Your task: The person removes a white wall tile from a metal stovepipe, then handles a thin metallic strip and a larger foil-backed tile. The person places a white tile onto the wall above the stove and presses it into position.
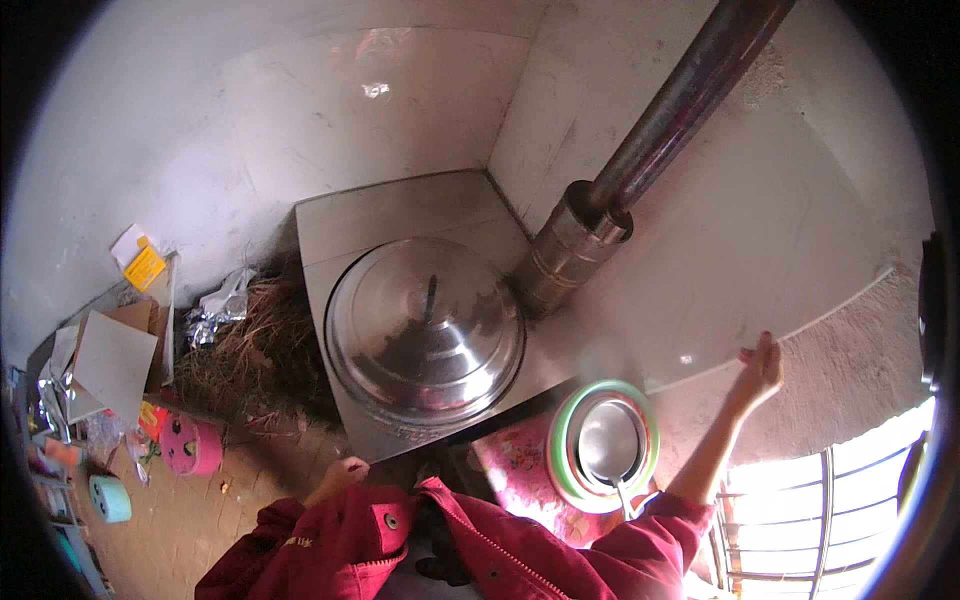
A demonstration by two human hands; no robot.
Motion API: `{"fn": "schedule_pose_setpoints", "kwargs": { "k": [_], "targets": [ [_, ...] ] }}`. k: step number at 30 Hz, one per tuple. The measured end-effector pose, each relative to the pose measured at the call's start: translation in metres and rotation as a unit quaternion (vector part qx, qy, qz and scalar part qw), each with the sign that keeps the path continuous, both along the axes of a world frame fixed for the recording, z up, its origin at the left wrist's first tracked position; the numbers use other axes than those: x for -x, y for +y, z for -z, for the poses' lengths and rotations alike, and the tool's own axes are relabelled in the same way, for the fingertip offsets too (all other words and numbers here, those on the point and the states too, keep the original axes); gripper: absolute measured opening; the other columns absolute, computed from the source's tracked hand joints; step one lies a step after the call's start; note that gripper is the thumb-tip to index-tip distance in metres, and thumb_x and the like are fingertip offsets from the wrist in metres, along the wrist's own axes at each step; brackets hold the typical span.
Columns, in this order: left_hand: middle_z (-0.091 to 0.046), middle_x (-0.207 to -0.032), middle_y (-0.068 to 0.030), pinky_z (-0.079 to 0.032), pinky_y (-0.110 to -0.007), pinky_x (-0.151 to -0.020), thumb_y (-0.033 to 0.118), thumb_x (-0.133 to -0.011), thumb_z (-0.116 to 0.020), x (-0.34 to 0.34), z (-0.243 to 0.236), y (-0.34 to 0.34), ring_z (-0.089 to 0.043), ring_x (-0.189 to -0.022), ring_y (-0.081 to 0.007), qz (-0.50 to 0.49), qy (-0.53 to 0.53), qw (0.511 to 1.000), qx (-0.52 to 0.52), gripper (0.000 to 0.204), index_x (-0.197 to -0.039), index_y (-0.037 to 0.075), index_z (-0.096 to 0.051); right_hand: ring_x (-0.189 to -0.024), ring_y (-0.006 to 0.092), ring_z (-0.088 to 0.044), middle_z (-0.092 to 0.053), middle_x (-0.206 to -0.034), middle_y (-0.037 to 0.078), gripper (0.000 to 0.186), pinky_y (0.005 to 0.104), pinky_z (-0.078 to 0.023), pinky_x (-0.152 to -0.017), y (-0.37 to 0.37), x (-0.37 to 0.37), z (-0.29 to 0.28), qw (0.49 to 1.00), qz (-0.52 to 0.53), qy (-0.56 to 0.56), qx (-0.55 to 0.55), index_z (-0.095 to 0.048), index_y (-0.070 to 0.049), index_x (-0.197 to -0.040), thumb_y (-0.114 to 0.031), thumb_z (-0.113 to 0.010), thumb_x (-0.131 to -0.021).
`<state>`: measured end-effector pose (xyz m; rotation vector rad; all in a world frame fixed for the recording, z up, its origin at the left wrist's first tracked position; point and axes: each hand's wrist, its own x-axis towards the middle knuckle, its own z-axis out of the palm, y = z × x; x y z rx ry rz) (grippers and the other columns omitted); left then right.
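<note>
A large shiny metal lid [425, 330] with a dark upright handle covers the pot opening of a metal-topped stove [385, 205]. My left hand [347, 470] is beside the stove's front left corner, its fingers curled in. Nothing shows in it. My right hand [764, 372] is stretched out to the right, before the lower edge of the pale wall panel. Its thumb stands apart from the fingers, and I see nothing held. Whether it touches the wall cannot be told. Between my arms is a green-rimmed basin [557, 455] with a metal ladle [608, 440] among nested bowls.
A thick metal stovepipe [690, 100] rises from the stove's right side. Dry straw [250, 350], cardboard [115, 360] and a pink round object [190, 445] lie to the left. A flowered pink cloth [505, 465] is under the basin. A barred bright window [825, 500] is at right.
</note>
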<state>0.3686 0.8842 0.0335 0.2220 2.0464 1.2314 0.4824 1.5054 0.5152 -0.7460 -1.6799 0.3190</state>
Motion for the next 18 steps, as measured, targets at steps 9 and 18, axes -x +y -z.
{"fn": "schedule_pose_setpoints", "kwargs": {
  "k": [9,18],
  "targets": [
    [-0.071,-0.083,-0.0033,-0.052,-0.029,-0.070,0.019,-0.088,-0.067,-0.011,-0.011,-0.067,-0.065,-0.079,-0.0101,-0.013,0.092,0.982,-0.166,0.013,-0.092,0.006,-0.068,-0.053,0.0059,-0.044,-0.050,-0.058,-0.002,0.020,0.0219,-0.035,-0.051,-0.240,-0.062,-0.080,1.000,-0.030,-0.004,-0.003,-0.067,-0.006,-0.084,-0.022,-0.061,-0.094],
    [-0.063,-0.093,0.0023,-0.048,-0.024,-0.076,0.016,-0.087,-0.070,0.036,-0.181,-0.158,-0.057,-0.084,-0.0069,-0.119,0.047,0.937,-0.325,0.022,-0.106,0.005,-0.065,-0.053,0.0056,-0.048,-0.054,-0.061,-0.002,0.017,0.0232,-0.040,-0.051,-0.431,-0.014,-0.060,0.956,-0.262,-0.088,0.098,-0.067,-0.001,-0.088,-0.017,-0.063,-0.093]
  ]
}}
